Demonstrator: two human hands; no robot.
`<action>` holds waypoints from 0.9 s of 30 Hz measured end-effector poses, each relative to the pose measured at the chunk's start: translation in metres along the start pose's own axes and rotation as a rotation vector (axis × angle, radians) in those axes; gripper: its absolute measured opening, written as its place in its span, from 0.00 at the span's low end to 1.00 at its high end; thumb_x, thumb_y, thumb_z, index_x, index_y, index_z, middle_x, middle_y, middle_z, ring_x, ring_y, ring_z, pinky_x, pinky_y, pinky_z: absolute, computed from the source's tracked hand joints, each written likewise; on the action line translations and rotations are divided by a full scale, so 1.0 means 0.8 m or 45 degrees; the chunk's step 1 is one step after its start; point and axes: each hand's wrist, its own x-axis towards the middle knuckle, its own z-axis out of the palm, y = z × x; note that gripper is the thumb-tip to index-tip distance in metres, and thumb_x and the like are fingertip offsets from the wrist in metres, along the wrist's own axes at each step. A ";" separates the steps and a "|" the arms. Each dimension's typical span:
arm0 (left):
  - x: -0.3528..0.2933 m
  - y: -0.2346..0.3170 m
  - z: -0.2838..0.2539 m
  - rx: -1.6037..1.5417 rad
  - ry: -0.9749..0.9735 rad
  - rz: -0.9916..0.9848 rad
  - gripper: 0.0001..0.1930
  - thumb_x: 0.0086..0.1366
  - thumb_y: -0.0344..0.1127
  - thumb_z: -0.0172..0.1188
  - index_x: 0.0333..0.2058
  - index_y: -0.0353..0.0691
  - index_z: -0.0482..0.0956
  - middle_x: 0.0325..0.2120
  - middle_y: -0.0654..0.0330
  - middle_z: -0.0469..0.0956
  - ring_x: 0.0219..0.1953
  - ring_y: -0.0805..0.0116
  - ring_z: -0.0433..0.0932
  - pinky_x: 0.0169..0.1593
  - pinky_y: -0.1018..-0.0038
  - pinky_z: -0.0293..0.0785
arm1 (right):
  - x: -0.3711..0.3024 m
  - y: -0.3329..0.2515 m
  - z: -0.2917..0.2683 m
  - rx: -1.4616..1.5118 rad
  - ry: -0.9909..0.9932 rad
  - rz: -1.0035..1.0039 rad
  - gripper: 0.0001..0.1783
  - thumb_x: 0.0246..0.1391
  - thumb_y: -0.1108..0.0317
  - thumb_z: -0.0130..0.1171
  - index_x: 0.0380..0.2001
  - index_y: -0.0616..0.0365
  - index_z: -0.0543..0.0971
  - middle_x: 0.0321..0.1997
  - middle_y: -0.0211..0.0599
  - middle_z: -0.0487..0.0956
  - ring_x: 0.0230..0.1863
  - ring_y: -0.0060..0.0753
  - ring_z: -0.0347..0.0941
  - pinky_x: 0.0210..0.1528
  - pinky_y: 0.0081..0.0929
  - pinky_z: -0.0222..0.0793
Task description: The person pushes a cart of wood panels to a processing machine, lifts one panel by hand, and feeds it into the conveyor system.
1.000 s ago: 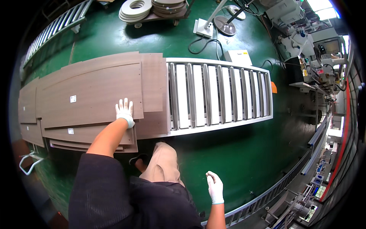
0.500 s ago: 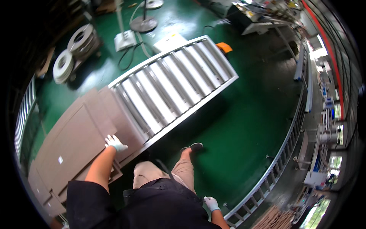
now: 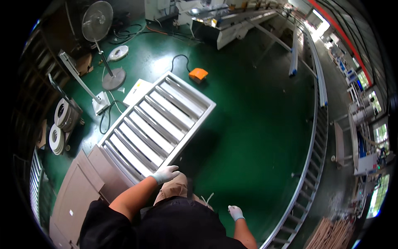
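My left hand [image 3: 166,174], in a white glove, hangs beside the near rail of the roller conveyor [image 3: 182,143], over my thigh. Its fingers are stretched and hold nothing. Away from the conveyor, on my right, my right hand [image 3: 236,212] hangs over the green floor, also gloved. Its fingers curl in, with nothing visible in them. Flat brown cardboard sheets [image 3: 78,189] lie stacked on the conveyor's left end, behind my left forearm. The bare steel rollers stretch from them toward the far right.
An orange foot pedal [image 3: 198,74] with a black cable sits past the conveyor's far end. Beyond the far rail stand a pedestal fan [image 3: 114,79] and a cart with strap rolls [image 3: 62,114]. A curved roller track [image 3: 304,182] runs along the right, near bundled brown strips [image 3: 329,234].
My left hand has left the cardboard and moved right along the conveyor's near rail. My view has turned and shifted, bringing the fan into full sight. My right hand still hangs at my side.
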 end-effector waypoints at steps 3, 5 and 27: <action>0.033 0.040 -0.062 -0.129 0.122 -0.225 0.32 0.73 0.55 0.53 0.65 0.34 0.75 0.62 0.42 0.78 0.66 0.47 0.75 0.70 0.61 0.67 | 0.104 -0.048 -0.075 0.279 0.132 0.090 0.21 0.68 0.54 0.61 0.50 0.62 0.82 0.39 0.36 0.86 0.38 0.28 0.81 0.44 0.30 0.76; 0.079 -0.028 -0.062 -0.107 0.206 -0.428 0.31 0.73 0.55 0.54 0.63 0.37 0.78 0.57 0.41 0.81 0.63 0.48 0.78 0.68 0.61 0.71 | 0.152 -0.112 -0.121 0.572 0.171 0.068 0.20 0.68 0.55 0.62 0.51 0.61 0.81 0.39 0.37 0.86 0.38 0.28 0.81 0.44 0.30 0.76; 0.705 0.399 -0.352 -0.242 0.614 0.051 0.25 0.75 0.49 0.55 0.60 0.36 0.79 0.57 0.42 0.81 0.59 0.47 0.80 0.63 0.59 0.74 | 0.728 -0.322 -0.497 -1.391 -0.272 -0.868 0.19 0.69 0.56 0.51 0.32 0.56 0.83 0.33 0.52 0.85 0.37 0.52 0.85 0.41 0.51 0.81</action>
